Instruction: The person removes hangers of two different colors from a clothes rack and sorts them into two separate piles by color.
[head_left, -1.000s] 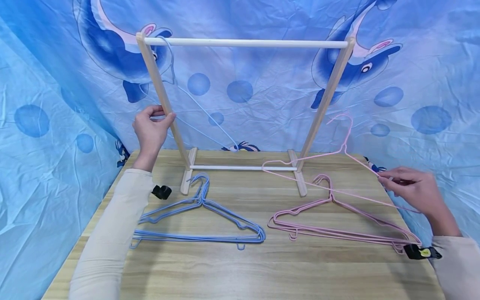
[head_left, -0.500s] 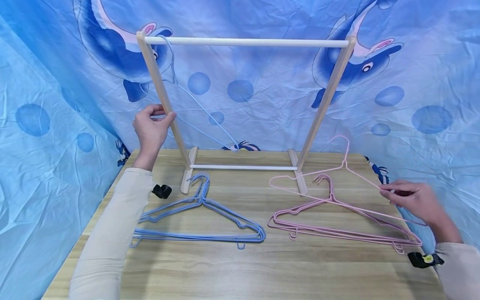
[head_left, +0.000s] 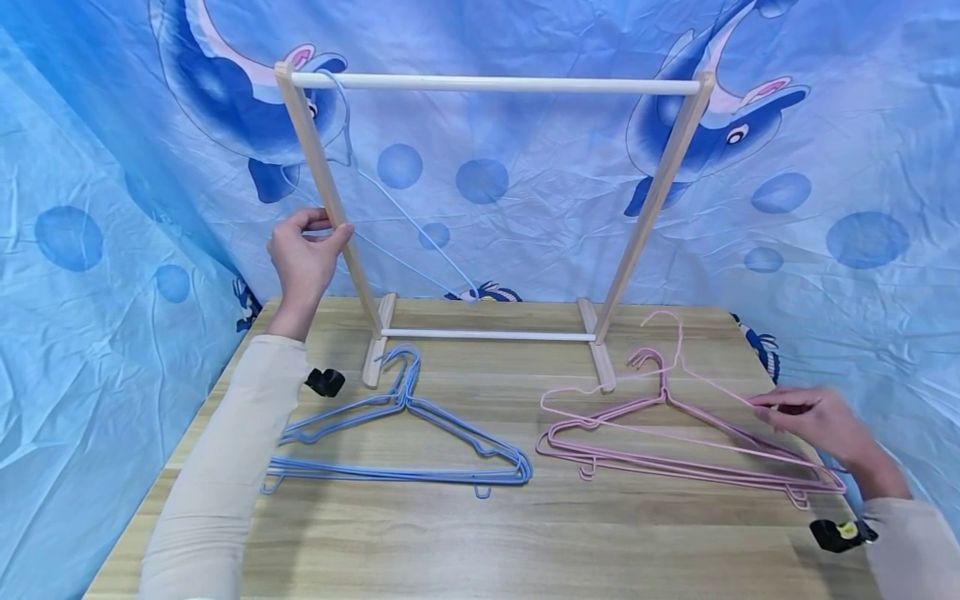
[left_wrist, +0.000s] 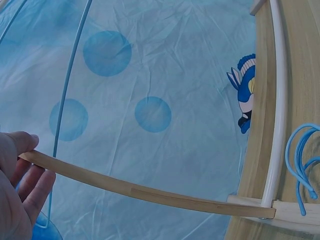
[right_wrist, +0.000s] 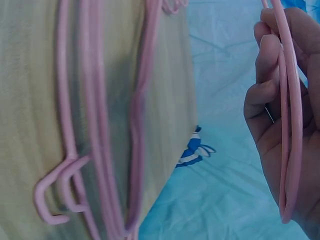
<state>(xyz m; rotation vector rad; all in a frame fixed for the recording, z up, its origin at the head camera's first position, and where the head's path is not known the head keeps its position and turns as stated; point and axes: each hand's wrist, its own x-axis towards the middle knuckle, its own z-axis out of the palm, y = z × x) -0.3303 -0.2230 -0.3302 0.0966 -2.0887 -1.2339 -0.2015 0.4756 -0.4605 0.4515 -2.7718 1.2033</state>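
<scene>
My left hand (head_left: 303, 254) grips the left wooden upright (head_left: 307, 137) of a small clothes rack, thumb in front and fingers behind. In the left wrist view, that thumb and fingers pinch the upright (left_wrist: 125, 190). A light blue hanger (head_left: 346, 125) hangs from the left end of the white top bar (head_left: 487, 84). At the right, my right hand (head_left: 813, 421) pinches one shoulder of a pink hanger (head_left: 681, 346), held low over a stack of pink hangers (head_left: 663, 392). In the right wrist view, the held hanger (right_wrist: 296, 110) runs across the palm and fingers.
Several blue hangers (head_left: 407, 402) lie stacked on the wooden table (head_left: 525, 542), left of the pink stack. The rack's feet (head_left: 375, 362) stand near the back edge, with a white lower bar (head_left: 487, 335) between them. A blue cartoon-print cloth (head_left: 480, 183) hangs behind.
My right hand has lowered the pink hanger towards the pink stack, its hook dropping well down from beside the rack. My left hand stays on the upright.
</scene>
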